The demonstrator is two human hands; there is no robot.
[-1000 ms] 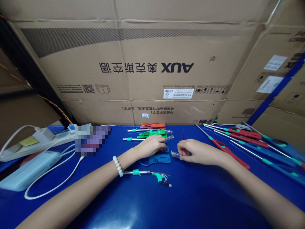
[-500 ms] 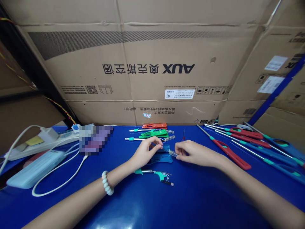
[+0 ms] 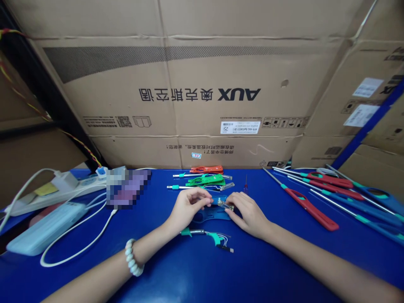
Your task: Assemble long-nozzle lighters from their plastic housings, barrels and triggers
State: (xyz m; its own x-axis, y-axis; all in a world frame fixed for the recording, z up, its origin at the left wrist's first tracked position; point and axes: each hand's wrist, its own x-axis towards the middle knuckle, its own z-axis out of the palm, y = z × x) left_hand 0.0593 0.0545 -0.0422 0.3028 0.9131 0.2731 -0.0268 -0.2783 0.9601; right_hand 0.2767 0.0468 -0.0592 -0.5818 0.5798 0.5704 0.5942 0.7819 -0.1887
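My right hand (image 3: 251,214) pinches a clear plastic lighter fuel tank (image 3: 224,204) by its right end, above the blue lighter casing halves (image 3: 208,215) on the table. My left hand (image 3: 189,208) is closed, thumb and forefinger pressed together just left of the tank; what they hold is too small to make out. Nearer me lies a metal lighter tube (image 3: 197,232) with a green trigger (image 3: 214,239), white wires and a small black part (image 3: 225,249). Behind my hands are green casing halves (image 3: 206,181) and orange casing halves (image 3: 206,169), with tubes and clear tanks beside them.
A small red screwdriver (image 3: 245,185) lies behind my right hand. Several long red and blue lighters (image 3: 312,208) lie at the right. On the left are a power strip (image 3: 28,202), a light blue power bank (image 3: 47,227), cables and a blurred phone (image 3: 134,185). Cardboard (image 3: 189,63) walls the back.
My right hand has moved left and turned palm-down over the clear tank, which is now closer to my left fingers. My left hand has shifted slightly left and down. The view has shifted slightly.
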